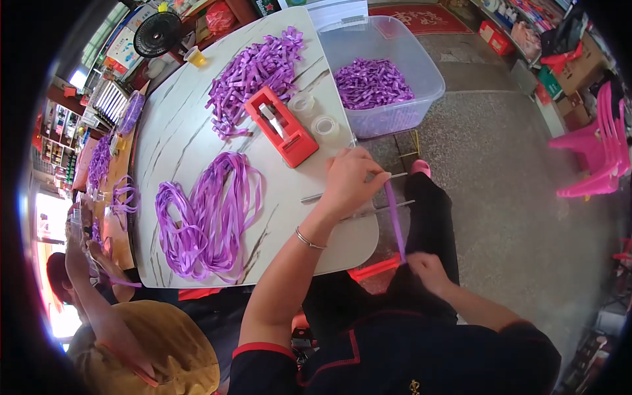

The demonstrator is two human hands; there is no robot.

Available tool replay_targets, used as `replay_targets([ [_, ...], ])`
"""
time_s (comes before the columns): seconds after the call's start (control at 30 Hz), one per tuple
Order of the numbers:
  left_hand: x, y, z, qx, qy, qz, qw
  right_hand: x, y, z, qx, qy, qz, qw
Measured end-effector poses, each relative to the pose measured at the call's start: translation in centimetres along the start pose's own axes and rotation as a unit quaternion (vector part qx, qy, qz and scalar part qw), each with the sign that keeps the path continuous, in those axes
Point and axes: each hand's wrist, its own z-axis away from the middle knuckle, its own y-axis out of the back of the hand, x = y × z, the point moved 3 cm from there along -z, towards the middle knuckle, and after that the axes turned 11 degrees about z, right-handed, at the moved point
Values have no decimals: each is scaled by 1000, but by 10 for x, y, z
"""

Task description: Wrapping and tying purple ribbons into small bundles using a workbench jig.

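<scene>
Purple ribbon: The strip [395,220] runs taut and slanting between my two hands, just off the table's right edge.
My left hand: Fingers of the hand [350,179] are curled in, thumb and forefinger pinched on the strip's upper end, beside a metal rod [311,199] that juts past the tabletop [276,197].
My right hand: Fingers of this hand [431,273] are closed around the strip's lower end, over my lap.
Clear bin: The plastic tub [395,120], beyond my left hand, holds a heap of short purple pieces [372,84].
Cup: A small clear cup [195,58] of yellow liquid stands near the table's far left edge.
Tape dispenser: The red holder [300,150] sits between a purple pile [263,72] and long looped ribbons [220,197].
</scene>
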Motion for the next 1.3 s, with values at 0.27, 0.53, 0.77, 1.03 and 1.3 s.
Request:
replay_targets([
  [0.27, -2, -1, 3, -3, 5, -21, 1000, -153, 48, 18, 17, 352, 124, 928],
  [0.53, -8, -3, -3, 24, -1, 21, 999, -185, 74, -132, 30, 240, -12, 970],
  [0.77, -6, 3, -1, 49, 8, 60, 997, -118, 57, -188, -41, 98, -105, 989],
  [1.03, -6, 0, -1, 16, 4, 29, 999, -49, 20, -174, -5, -7, -149, 989],
  [1.3, -1, -1, -1, -33, 13, -46, 998, -47, -4, -84, 97, 53, -244, 963],
])
